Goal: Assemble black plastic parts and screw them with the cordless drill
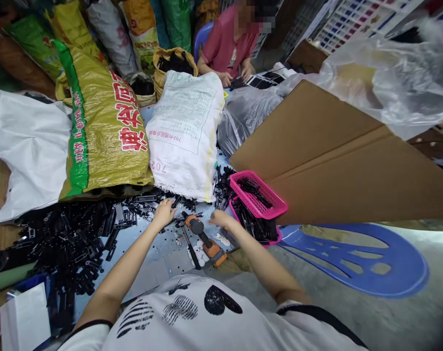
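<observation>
My left hand (164, 213) is at the front edge of the white woven sack (187, 136), its fingers closed around what looks like a small black plastic part (175, 201). To the right, my right hand (221, 219) hovers over the blue tabletop with fingers curled together; whatever they hold, if anything, is hidden. Between my hands lies an orange and black cordless screwdriver (203, 238), with a black-handled tool (192, 249) beside it. A pink basket (260, 195) of black parts rests on another filled pink basket (279, 236), right of my right hand.
A big pile of black plastic parts (71, 243) spreads at left, below a yellow sack (104, 122). A cardboard sheet (338, 161) stands at right above a blue plastic chair (400, 263). Across the table sits a person in a red top (221, 36), hands on dark material.
</observation>
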